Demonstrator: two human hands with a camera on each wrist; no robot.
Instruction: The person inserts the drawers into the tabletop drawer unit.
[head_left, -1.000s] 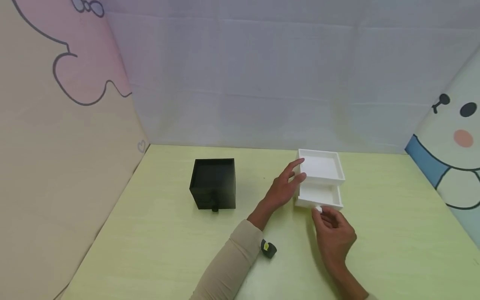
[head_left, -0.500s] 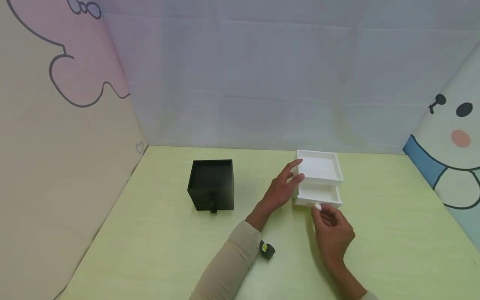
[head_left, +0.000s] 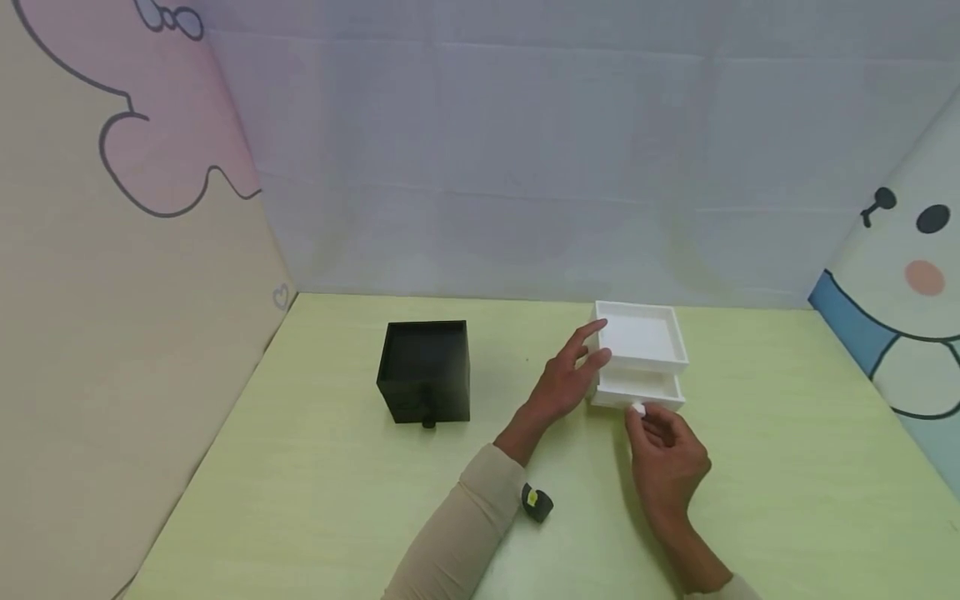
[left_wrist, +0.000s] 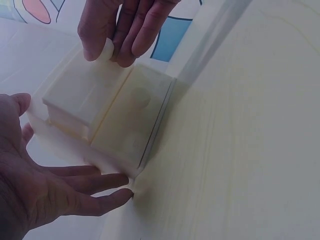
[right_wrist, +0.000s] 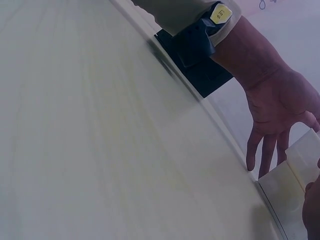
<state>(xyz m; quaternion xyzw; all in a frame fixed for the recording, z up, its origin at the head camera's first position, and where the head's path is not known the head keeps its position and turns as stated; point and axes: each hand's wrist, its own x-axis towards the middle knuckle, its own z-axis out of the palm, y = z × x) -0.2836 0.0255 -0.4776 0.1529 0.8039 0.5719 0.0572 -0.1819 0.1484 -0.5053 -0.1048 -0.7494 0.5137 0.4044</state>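
Observation:
A small white drawer box [head_left: 641, 336] stands at the back right of the table, its upper drawer [head_left: 639, 385] pulled partway out. My right hand [head_left: 670, 457] pinches that drawer's round white knob [left_wrist: 106, 50] between thumb and fingers. Against the box's left side, my left hand [head_left: 564, 382] rests with its fingers spread and mostly straight, two tips reaching the top edge. In the left wrist view, a lower drawer front [left_wrist: 132, 117] with its own round knob sits flush beneath the pulled-out one. Only part of my right hand [right_wrist: 312, 210] enters the right wrist view.
To the left stands a black box [head_left: 423, 371] with a knob at its front. A dark camera unit [head_left: 537, 502] with a yellow label is strapped at my left wrist. Behind the pale green table [head_left: 300, 500] hangs a light cloth wall [head_left: 480, 167].
The upper drawer has slid a little farther into the white box, with my right hand moving along on its knob. My left hand keeps its place on the box's side.

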